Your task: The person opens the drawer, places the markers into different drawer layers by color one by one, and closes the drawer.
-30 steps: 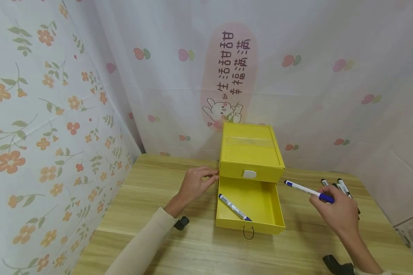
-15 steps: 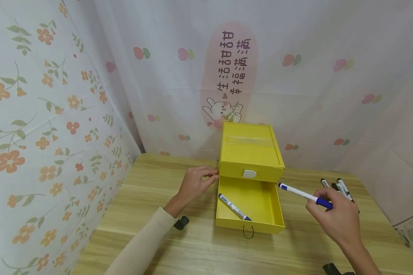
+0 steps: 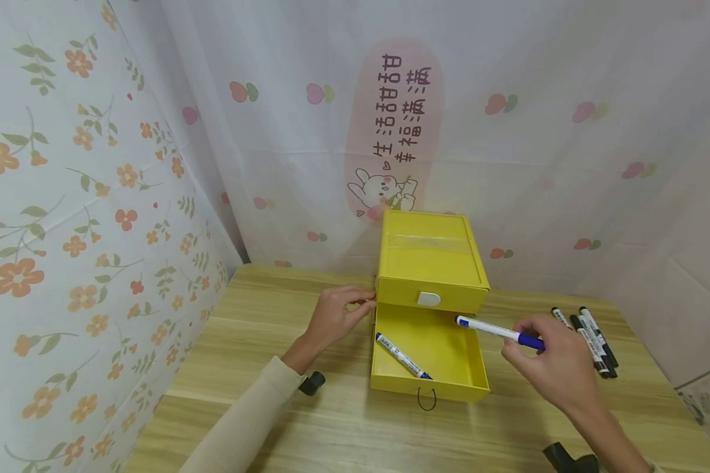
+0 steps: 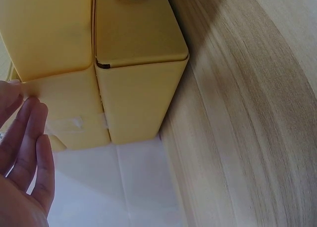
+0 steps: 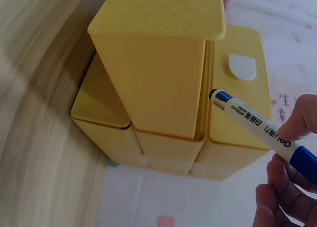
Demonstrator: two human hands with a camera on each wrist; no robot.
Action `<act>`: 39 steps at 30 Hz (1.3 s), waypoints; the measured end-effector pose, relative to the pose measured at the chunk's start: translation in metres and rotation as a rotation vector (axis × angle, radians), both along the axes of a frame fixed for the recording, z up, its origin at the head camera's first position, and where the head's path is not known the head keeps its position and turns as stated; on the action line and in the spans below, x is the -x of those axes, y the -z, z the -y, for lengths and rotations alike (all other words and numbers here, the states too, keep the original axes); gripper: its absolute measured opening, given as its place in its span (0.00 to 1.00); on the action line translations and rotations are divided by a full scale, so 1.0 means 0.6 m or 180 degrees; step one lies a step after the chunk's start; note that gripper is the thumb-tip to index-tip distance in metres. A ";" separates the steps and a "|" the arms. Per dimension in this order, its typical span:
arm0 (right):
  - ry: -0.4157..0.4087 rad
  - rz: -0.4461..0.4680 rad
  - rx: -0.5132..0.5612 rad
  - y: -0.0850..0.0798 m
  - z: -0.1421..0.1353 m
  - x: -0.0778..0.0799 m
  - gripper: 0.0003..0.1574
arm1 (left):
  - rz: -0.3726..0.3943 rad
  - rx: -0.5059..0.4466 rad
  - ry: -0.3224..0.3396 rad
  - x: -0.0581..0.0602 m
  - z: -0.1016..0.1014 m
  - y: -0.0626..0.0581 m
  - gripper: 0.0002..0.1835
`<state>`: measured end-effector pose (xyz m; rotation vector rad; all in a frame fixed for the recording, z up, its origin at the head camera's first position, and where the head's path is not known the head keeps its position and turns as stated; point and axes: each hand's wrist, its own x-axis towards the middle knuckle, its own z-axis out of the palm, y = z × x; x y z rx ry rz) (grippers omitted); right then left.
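A yellow drawer box (image 3: 428, 226) stands at the back of the table with one drawer (image 3: 458, 393) pulled out. My left hand (image 3: 333, 322) touches the box's left side, its fingers (image 4: 37, 118) fairly straight at the edge. Between thumb and fingers, my right hand (image 3: 559, 364) pinches a blue whiteboard marker (image 3: 491, 328). The marker's dark-blue end reaches over the drawer's right wall in the head view. Inside the drawer, a second blue marker (image 3: 403, 357) lies slanted.
Several black markers (image 3: 593, 338) lie on the wooden table (image 3: 260, 309) to the right, beyond my right hand. A white tab (image 3: 429, 299) marks the section above the pulled drawer. A printed curtain (image 3: 307, 144) hangs right behind the box.
My right hand has carried the marker leftward, from beside the box to over the drawer's right edge. More of the black markers now shows. My left hand has stayed put.
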<state>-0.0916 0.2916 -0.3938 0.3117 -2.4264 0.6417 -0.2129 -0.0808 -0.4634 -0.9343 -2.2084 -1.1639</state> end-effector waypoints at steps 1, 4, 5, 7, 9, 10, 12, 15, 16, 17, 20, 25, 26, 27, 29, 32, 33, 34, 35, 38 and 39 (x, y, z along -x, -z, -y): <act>-0.0018 0.0001 -0.0032 -0.001 0.004 0.003 0.11 | -0.0001 -0.0005 0.0008 0.000 0.000 0.000 0.08; -0.0101 -0.0022 -0.0154 -0.003 0.017 0.012 0.09 | -0.0015 0.0002 0.0002 -0.001 0.000 -0.001 0.08; -0.0130 -0.0026 -0.0189 -0.003 0.021 0.015 0.09 | -0.0025 0.0009 -0.0009 -0.001 0.000 -0.001 0.08; -0.0191 -0.0029 -0.0284 -0.006 0.030 0.021 0.10 | -0.0043 0.0024 -0.0027 -0.001 0.000 0.000 0.08; -0.0232 0.0006 -0.0381 -0.010 0.039 0.027 0.10 | -0.0059 0.0041 -0.0043 0.000 0.000 0.000 0.08; -0.0246 0.0042 -0.0425 -0.012 0.043 0.030 0.10 | -0.0060 0.0047 -0.0045 0.000 0.000 0.000 0.08; -0.0284 0.0098 -0.0506 -0.016 0.051 0.035 0.10 | -0.0067 0.0059 -0.0048 0.001 0.000 0.000 0.08; -0.0366 0.0127 -0.0619 -0.021 0.064 0.043 0.11 | -0.0071 0.0073 -0.0054 0.001 0.000 0.000 0.07; -0.0403 0.0115 -0.0661 -0.022 0.068 0.046 0.11 | -0.0068 0.0077 -0.0052 0.001 0.000 -0.001 0.07; -0.0446 0.0095 -0.0696 -0.023 0.072 0.049 0.11 | -0.0068 0.0079 -0.0054 0.001 0.000 -0.001 0.07; -0.0561 0.0060 -0.0802 -0.025 0.085 0.057 0.10 | -0.0063 0.0077 -0.0054 0.001 0.000 -0.002 0.07; -0.0670 0.0190 -0.0964 -0.030 0.104 0.066 0.09 | -0.0047 0.0080 -0.0055 0.001 0.000 -0.002 0.07; -0.0692 0.0244 -0.0995 -0.031 0.107 0.068 0.09 | -0.0050 0.0080 -0.0059 0.001 0.000 -0.002 0.07; -0.0709 0.0295 -0.1033 -0.032 0.110 0.070 0.08 | -0.0058 0.0080 -0.0060 0.001 0.000 -0.002 0.07; -0.0745 0.0398 -0.1111 -0.034 0.115 0.073 0.08 | -0.0080 0.0076 -0.0068 0.001 -0.001 -0.001 0.07; -0.0804 0.0509 -0.1240 -0.037 0.122 0.079 0.07 | -0.0111 0.0069 -0.0073 0.002 -0.002 0.000 0.07; -0.0814 0.0534 -0.1288 -0.037 0.124 0.081 0.07 | -0.0115 0.0064 -0.0069 0.002 -0.002 0.000 0.07; -0.0825 0.0564 -0.1327 -0.038 0.126 0.082 0.08 | -0.0114 0.0063 -0.0068 0.002 -0.002 0.000 0.07; -0.0839 0.0586 -0.1370 -0.039 0.128 0.084 0.08 | -0.0114 0.0061 -0.0065 0.002 -0.002 0.000 0.07; -0.0865 0.0650 -0.1481 -0.042 0.133 0.087 0.09 | -0.0094 0.0052 -0.0061 0.002 -0.002 0.000 0.07; -0.0864 0.0669 -0.1512 -0.043 0.134 0.087 0.09 | -0.0084 0.0055 -0.0063 0.002 -0.002 0.000 0.07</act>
